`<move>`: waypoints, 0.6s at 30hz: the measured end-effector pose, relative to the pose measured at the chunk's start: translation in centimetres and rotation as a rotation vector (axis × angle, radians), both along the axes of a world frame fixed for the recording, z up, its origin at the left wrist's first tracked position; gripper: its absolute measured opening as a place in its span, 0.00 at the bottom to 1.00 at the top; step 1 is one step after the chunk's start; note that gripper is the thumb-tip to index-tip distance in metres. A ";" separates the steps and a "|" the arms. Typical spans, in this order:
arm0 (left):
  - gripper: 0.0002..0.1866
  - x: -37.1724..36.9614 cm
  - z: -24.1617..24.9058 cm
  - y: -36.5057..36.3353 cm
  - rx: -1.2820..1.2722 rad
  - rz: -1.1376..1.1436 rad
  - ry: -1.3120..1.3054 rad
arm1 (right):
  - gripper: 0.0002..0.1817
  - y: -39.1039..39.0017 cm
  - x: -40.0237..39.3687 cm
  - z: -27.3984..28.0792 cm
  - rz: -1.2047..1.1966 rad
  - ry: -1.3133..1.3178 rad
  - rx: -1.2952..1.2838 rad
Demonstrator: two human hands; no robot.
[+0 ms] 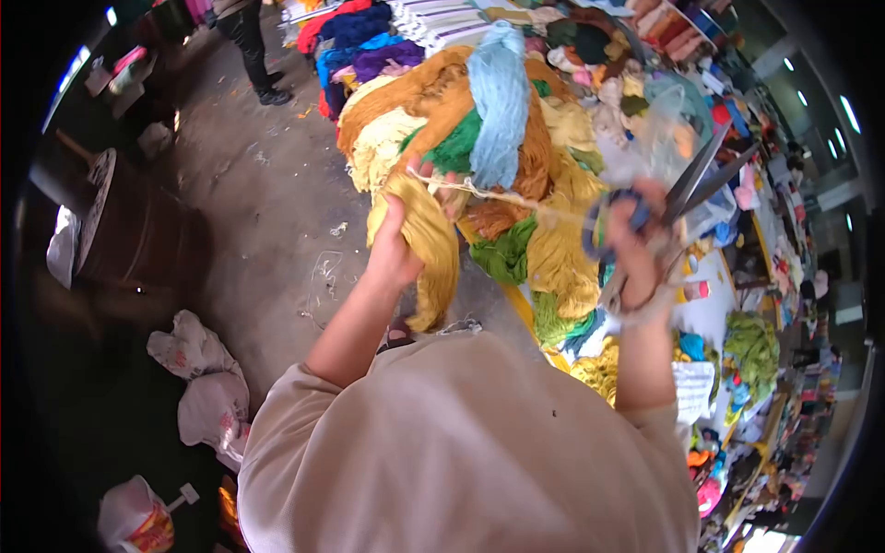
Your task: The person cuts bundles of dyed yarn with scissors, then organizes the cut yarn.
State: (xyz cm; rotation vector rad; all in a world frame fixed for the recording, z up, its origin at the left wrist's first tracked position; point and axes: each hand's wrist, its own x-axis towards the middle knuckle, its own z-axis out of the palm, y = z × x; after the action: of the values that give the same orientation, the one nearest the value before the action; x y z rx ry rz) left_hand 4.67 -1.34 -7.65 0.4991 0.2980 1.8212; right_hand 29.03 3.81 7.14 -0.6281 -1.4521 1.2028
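Note:
My left hand (398,241) is closed around a mustard-yellow yarn hank (433,244) that hangs down in front of my body. My right hand (631,249), blurred, has its fingers in the handles of large scissors (691,189), whose blades are apart and point up and right. A pale strand (516,197) is stretched between the yellow hank and my right hand. Beyond my hands lie a light blue hank (499,106), orange-brown yarn (452,78) and green yarn (502,253).
A long table (710,323) piled with many-coloured yarn runs along the right. On the left stand a dark drum (138,226) and white plastic bags (212,405). A person (244,46) stands at the upper left. Loose threads (323,276) lie on the floor.

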 end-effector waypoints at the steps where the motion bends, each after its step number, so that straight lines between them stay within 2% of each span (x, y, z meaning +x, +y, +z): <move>1: 0.39 -0.6 1.2 0.5 0.051 0.054 -0.094 | 0.29 -0.6 1.1 -2.5 0.031 -0.015 -0.148; 3: 0.37 -1.3 3.8 1.8 0.085 0.088 -0.218 | 0.26 0.1 2.5 -10.1 0.143 -0.219 -0.378; 4: 0.36 -1.5 4.5 2.5 0.067 0.091 -0.261 | 0.21 0.0 2.4 -12.7 0.216 -0.295 -0.434; 5: 0.26 -1.9 4.8 3.3 0.111 0.041 -0.325 | 0.19 -0.7 1.6 -13.7 0.184 -0.294 -0.449; 6: 0.21 -2.2 5.3 4.1 0.082 0.061 -0.279 | 0.18 -1.2 0.8 -14.4 0.152 -0.292 -0.460; 7: 0.16 -2.4 5.8 4.9 0.052 0.082 -0.232 | 0.20 -1.3 0.6 -14.6 0.179 -0.308 -0.406; 8: 0.10 -2.3 6.9 5.7 0.018 0.110 -0.201 | 0.23 -1.9 0.3 -13.7 0.253 -0.290 -0.461; 9: 0.10 -2.2 7.3 6.8 -0.014 0.147 -0.149 | 0.27 -2.7 0.0 -12.5 0.326 -0.265 -0.513; 10: 0.09 -2.1 7.5 7.9 -0.044 0.181 -0.092 | 0.38 -3.5 -0.4 -11.3 0.451 -0.246 -0.612; 11: 0.09 -1.7 7.6 8.9 -0.058 0.203 -0.015 | 0.42 -3.8 -0.8 -12.0 0.638 -0.198 -0.672; 13: 0.07 0.1 7.9 9.6 -0.093 0.218 0.043 | 0.39 -4.7 -2.7 -10.7 0.701 -0.051 -0.941; 14: 0.09 1.8 8.5 9.0 -0.093 0.246 0.070 | 0.39 -4.3 -3.4 -11.6 0.738 -0.023 -0.869; 16: 0.07 4.6 9.0 6.8 0.086 0.257 0.225 | 0.37 -3.5 -4.9 -11.9 0.615 0.060 -0.629; 17: 0.07 5.8 9.3 5.6 0.159 0.274 0.320 | 0.33 -2.5 -4.9 -11.1 0.494 -0.076 -0.375; 18: 0.08 6.2 9.1 4.5 0.200 0.298 0.404 | 0.31 -2.1 -4.8 -11.1 0.412 -0.089 -0.276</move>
State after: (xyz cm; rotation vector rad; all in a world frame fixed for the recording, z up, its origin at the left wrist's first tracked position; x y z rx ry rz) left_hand 10.88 3.14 1.41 1.0120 0.4874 2.0413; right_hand 24.19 1.75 -3.99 -0.5892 -1.5501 1.7366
